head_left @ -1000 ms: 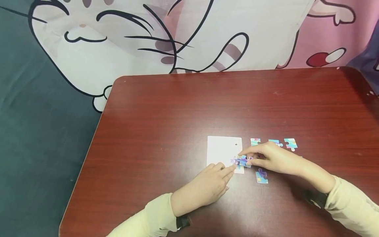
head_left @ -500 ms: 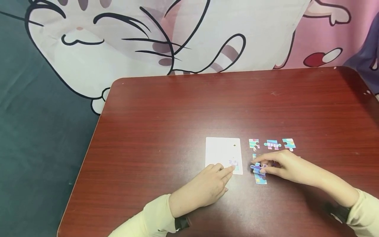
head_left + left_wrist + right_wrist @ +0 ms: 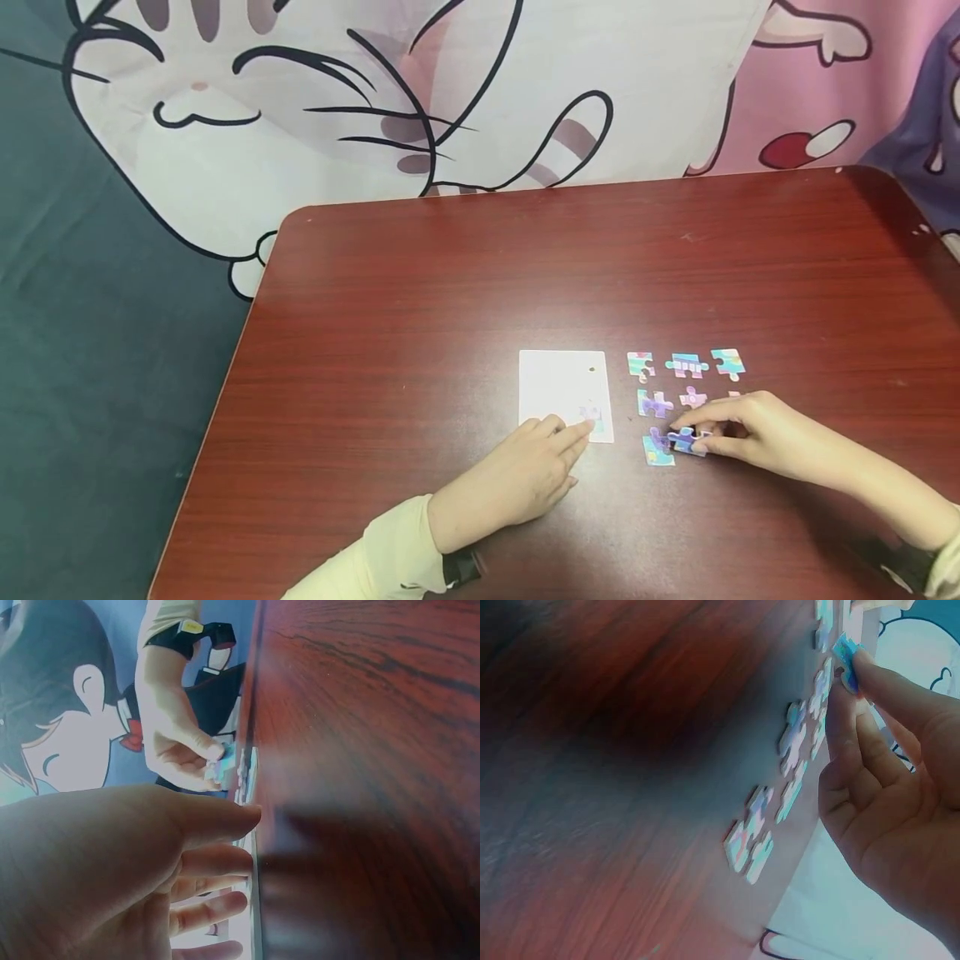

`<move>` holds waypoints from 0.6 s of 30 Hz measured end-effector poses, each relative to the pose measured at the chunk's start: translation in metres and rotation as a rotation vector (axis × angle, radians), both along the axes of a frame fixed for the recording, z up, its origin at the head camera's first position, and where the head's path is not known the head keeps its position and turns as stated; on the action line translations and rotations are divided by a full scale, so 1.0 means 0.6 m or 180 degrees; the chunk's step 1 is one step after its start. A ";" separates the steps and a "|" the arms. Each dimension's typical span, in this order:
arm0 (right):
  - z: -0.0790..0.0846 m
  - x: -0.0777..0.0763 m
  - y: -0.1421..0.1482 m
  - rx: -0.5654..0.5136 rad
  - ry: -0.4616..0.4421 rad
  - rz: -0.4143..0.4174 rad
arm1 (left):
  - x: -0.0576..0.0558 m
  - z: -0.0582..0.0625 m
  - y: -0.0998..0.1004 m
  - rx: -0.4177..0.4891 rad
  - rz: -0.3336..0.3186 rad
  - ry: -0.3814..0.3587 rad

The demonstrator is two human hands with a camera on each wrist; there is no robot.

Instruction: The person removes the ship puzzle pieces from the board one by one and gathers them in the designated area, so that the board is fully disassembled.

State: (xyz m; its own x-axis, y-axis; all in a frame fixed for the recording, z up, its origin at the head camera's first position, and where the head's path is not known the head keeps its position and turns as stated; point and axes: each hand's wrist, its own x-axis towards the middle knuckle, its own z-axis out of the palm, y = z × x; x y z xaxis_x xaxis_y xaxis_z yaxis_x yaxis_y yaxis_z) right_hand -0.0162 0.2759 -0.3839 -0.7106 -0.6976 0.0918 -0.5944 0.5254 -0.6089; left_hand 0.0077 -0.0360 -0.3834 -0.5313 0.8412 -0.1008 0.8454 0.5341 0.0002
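Observation:
My right hand (image 3: 738, 433) pinches a blue and purple jigsaw puzzle piece (image 3: 684, 439) between thumb and fingers, beside a blue and yellow puzzle piece (image 3: 654, 452). In the right wrist view the held piece (image 3: 845, 658) is tilted up at the fingertips, apart from the loose pieces. Fingers of my left hand (image 3: 513, 475) lie fairly straight on the lower edge of a white card (image 3: 558, 382). The card has a small hole near its upper right and a pastel print under the index fingertip. From the left wrist, the fingers (image 3: 217, 859) look extended along the card.
Several loose puzzle pieces lie in rows right of the card, among them a striped one (image 3: 687, 365), a corner-like one (image 3: 728, 362) and a pink one (image 3: 692, 397). The brown table (image 3: 420, 292) meets a cartoon-cat cloth (image 3: 300, 150) at its far edge.
My right hand has carried the puzzle piece from over the card rightward, past the left column, to beside the blue and yellow piece. My left hand has stayed on the card.

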 end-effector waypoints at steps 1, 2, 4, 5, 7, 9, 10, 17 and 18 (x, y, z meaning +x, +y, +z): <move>-0.001 0.001 0.002 0.0012 -0.0010 -0.0015 | 0.000 0.000 0.000 -0.0006 0.0001 0.0018; -0.001 0.002 0.004 0.0024 -0.0022 -0.0025 | -0.001 0.000 0.000 -0.0009 0.0004 0.0037; -0.003 0.004 0.008 0.0051 0.0008 -0.0040 | -0.001 0.001 0.001 -0.0005 0.0003 0.0075; -0.004 0.005 0.009 0.0058 0.0032 -0.0045 | -0.001 0.001 0.001 -0.0011 -0.0003 0.0093; -0.007 0.008 0.013 0.0060 0.0046 -0.0038 | -0.002 0.002 0.001 -0.0015 -0.0012 0.0104; -0.010 0.011 0.016 0.0042 0.0086 -0.0037 | -0.002 0.002 0.001 -0.0012 -0.0023 0.0111; -0.011 0.013 0.018 0.0040 0.0102 -0.0047 | -0.002 0.002 0.001 -0.0011 -0.0026 0.0110; -0.019 0.027 0.030 0.0111 0.0175 -0.0159 | -0.002 0.000 0.002 0.0041 -0.0028 0.0162; -0.020 0.028 0.031 0.0110 0.0176 -0.0161 | -0.002 0.000 0.002 0.0036 -0.0034 0.0189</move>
